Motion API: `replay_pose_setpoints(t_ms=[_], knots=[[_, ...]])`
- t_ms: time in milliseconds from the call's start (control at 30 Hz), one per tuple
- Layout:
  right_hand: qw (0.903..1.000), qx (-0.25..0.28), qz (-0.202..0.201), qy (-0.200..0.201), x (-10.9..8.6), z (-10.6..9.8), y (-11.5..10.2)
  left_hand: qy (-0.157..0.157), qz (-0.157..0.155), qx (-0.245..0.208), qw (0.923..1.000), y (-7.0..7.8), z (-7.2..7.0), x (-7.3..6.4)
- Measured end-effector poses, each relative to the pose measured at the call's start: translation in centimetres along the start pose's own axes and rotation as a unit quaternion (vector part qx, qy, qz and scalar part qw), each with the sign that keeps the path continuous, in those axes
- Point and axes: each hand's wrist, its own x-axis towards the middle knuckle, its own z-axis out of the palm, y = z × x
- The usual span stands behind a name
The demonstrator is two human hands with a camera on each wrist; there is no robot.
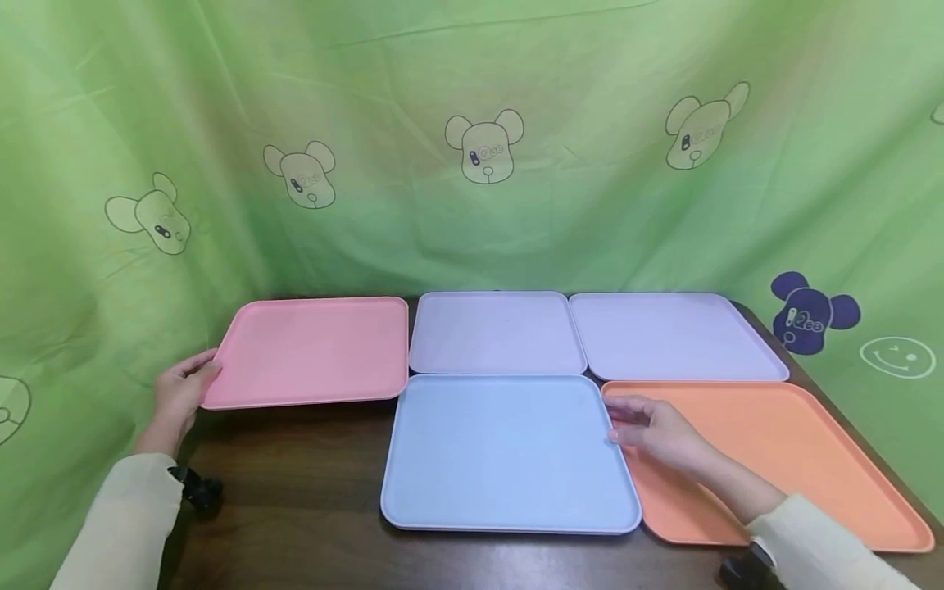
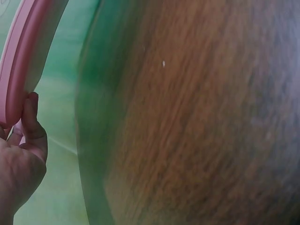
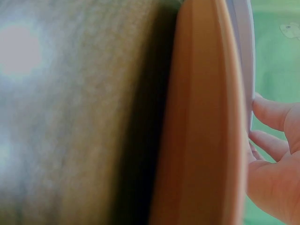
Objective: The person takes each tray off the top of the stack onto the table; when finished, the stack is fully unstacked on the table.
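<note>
At the left, my left hand [image 1: 179, 396] grips the left edge of a pink tray [image 1: 313, 352], thumb on top and fingers under the rim. The left wrist view shows the pink tray's [image 2: 14, 61] side and underside above the dark wood. My right hand [image 1: 660, 430] hovers over the seam between a light blue tray [image 1: 509, 455] and an orange tray [image 1: 782, 459]. Its relaxed fingers and thumb lie slightly apart, tips right at the blue tray's right rim. In the right wrist view the orange tray's side [image 3: 201, 117] stands in front of part of this hand.
Two lavender trays [image 1: 497, 332] [image 1: 674, 336] lie side by side in the back row, against the green curtain [image 1: 391, 221] with bear heads. Dark wooden table [image 1: 288, 483] shows at front left. Black cameras sit on both wrists.
</note>
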Motion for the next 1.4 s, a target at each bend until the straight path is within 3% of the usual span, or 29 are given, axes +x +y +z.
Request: replay_pose_setpoints(t_ms=[367,733,1033,1133,1267,1400], knots=[[1.0,-0.001,0.004,0.0,0.0,0.0,-0.1,0.003,-0.017,0.029,0.9994,-0.4,-0.8,0.4],[1.0,-0.002,0.005,0.003,0.0,0.1,-0.1,-0.033,-0.027,0.053,0.9977,-0.6,-1.3,0.8],[1.0,-0.001,0.006,0.003,0.0,0.1,-0.1,-0.028,-0.003,0.13,0.9911,-1.4,-1.3,1.1],[1.0,0.0,0.005,0.002,0.0,0.0,-0.1,-0.041,0.015,0.184,0.982,-1.4,-1.1,1.1],[1.0,0.007,-0.001,-0.001,-0.1,0.1,-0.1,-0.08,0.035,0.26,0.9616,-1.2,-0.9,0.8],[0.9999,0.01,-0.001,0.0,-0.1,0.1,-0.1,-0.115,0.022,0.299,0.9469,-1.3,-1.0,0.6]])
